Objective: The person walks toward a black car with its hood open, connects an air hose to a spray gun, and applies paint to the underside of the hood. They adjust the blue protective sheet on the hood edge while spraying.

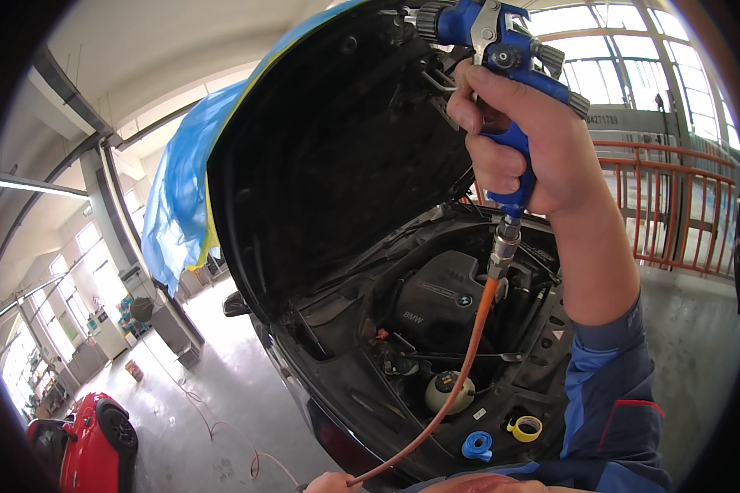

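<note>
My right hand (534,131) is raised at the upper right, its fingers wrapped round the handle of a blue spray gun (510,168). The index and middle fingers lie near the trigger, and the gun's nozzle points left toward the underside of the raised black hood (321,156). From a metal coupling (504,246) under the handle, an orange air hose (469,357) curves down to the lower edge. There my left hand (333,483) is closed on the hose, only partly in view. Blue and yellow masking film (193,168) covers the hood's outer side.
Beneath the hood lies the engine bay with a black engine cover (440,300) and a round whitish reservoir (450,392). Rolls of blue tape (477,446) and yellow tape (524,428) rest on its front edge. A red car (99,448), hose on the floor (210,427) and orange railing (666,201) surround it.
</note>
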Action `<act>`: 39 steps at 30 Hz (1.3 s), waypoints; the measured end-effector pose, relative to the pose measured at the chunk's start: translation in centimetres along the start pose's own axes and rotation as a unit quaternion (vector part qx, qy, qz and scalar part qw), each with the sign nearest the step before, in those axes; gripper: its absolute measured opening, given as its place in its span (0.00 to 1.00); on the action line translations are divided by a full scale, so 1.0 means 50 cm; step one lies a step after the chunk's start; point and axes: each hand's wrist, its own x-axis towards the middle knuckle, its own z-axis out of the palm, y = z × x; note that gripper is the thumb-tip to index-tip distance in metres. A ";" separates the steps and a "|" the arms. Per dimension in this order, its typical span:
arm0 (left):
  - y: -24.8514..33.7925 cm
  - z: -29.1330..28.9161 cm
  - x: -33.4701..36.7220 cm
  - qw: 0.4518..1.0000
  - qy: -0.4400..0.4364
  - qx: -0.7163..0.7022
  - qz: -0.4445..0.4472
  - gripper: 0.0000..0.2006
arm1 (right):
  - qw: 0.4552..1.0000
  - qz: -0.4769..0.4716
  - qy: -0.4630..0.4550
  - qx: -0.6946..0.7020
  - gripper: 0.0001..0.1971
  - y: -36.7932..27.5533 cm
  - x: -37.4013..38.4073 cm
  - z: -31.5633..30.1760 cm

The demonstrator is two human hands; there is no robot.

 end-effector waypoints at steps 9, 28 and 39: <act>0.010 -0.001 -0.002 1.000 0.005 0.004 0.002 0.14 | 0.999 -0.017 0.023 0.028 0.09 -0.010 -0.006 -0.040; 0.003 -0.002 -0.020 0.988 0.082 -0.053 0.121 0.13 | 1.000 0.000 -0.022 0.011 0.08 0.015 -0.008 -0.030; -0.432 0.269 0.366 0.964 0.156 0.211 0.052 0.13 | 0.998 -0.024 -0.021 0.048 0.09 0.016 0.008 -0.074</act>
